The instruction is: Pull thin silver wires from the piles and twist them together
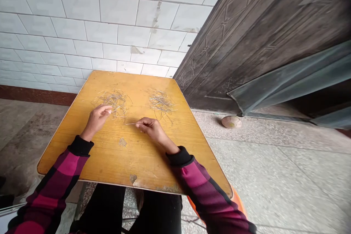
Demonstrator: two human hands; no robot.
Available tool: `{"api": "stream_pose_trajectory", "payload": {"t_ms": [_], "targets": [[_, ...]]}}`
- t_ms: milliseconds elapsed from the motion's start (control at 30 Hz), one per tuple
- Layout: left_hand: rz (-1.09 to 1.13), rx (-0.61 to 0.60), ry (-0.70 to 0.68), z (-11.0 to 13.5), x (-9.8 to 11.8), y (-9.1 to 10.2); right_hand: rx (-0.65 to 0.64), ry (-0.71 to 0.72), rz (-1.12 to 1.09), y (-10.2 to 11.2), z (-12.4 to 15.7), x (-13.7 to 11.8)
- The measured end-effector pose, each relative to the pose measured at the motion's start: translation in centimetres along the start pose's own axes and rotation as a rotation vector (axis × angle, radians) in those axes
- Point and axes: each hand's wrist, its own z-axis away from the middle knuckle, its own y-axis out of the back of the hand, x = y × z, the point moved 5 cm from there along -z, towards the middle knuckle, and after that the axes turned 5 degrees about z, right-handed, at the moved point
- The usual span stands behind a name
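Observation:
Two tangled heaps of thin metal wire pieces lie on the wooden table. My left hand is at the near edge of the left heap, thumb and fingertips pressed together; whether a wire is between them is hard to make out. Between the thumb and forefinger of my right hand is a thin wire piece, its free end pointing left over the middle of the table. Just beyond the right hand lies the right heap, its pieces running mostly sideways.
A white tiled wall stands behind the table, and a dark carved wooden door with a hanging greenish sheet is at the right. A pale rounded object sits on the floor. Something orange shows below the table's right corner.

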Motion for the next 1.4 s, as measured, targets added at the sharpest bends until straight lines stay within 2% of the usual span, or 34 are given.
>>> {"api": "stream_pose_trajectory", "payload": {"t_ms": [67,167,300,433,667,867,1067,1200,1267,1400], "targets": [[-0.049,-0.071,-0.079,0.1,0.5,-0.8,0.017,-0.08,-0.165,0.5,0.0,1.0],[-0.106,-0.091,-0.113,0.2,0.4,-1.3,0.045,-0.181,-0.373,0.6,-0.1,2.0],[-0.021,-0.083,0.022,0.1,-0.6,-1.2,0.083,-0.324,-0.698,0.6,-0.1,2.5],[0.28,-0.119,0.217,0.4,-0.7,-1.7,0.077,-0.434,-0.857,0.5,0.0,2.6],[0.722,-0.199,0.51,1.4,-0.2,-2.9,0.074,-0.534,-0.898,0.7,0.1,3.1],[0.855,-0.293,0.724,2.1,-0.5,-3.4,0.081,-0.563,-0.801,0.9,0.6,3.4],[0.757,-0.338,0.678,2.4,-0.3,-4.0,0.03,-0.529,-0.667,2.0,1.8,3.0],[0.694,-0.355,0.666,2.6,0.1,-4.5,0.165,-0.36,-0.567,4.3,2.2,2.3],[0.681,-0.36,0.665,2.7,0.3,-4.6,0.24,-0.32,-0.569,5.2,2.3,2.3],[0.635,-0.363,0.657,3.0,0.4,-5.0,0.244,-0.31,-0.648,5.0,2.0,2.7]]}}
